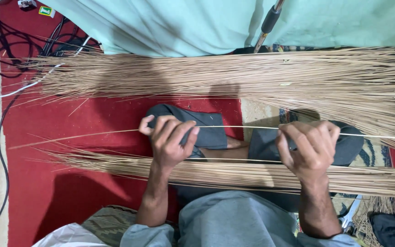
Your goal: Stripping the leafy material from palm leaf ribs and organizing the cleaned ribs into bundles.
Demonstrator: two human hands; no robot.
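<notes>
The left hand (170, 139) is curled into a loose fist around a single thin stalk (234, 127), fingers folded over it and thumb tucked at the near side. The right hand (308, 146) pinches the same stalk between thumb and bent fingers, so the stalk runs taut and nearly level from one hand to the other, above the person's lap.

The stalk is pale straw in colour, very slender and smooth, and much longer than the span between the hands: it tapers off to a fine tip far to the left over the red floor covering, and carries on past the right hand to the picture's edge.

Just below the hands, a flat bundle of like stalks (252, 174) lies across the person's knees, which are clad in dark grey trousers (206, 128). Beyond the hands, a much thicker sheaf of stalks (252, 77) is spread across the floor, fanning wider to the right.

The floor is covered by a red carpet (46, 183), with a beige strip along the left edge. Black cables (5, 55) and a white one coil at the upper left. A pale green cloth (184, 23) hangs across the top, and a dark pole (268, 23) slants down in front of it.
</notes>
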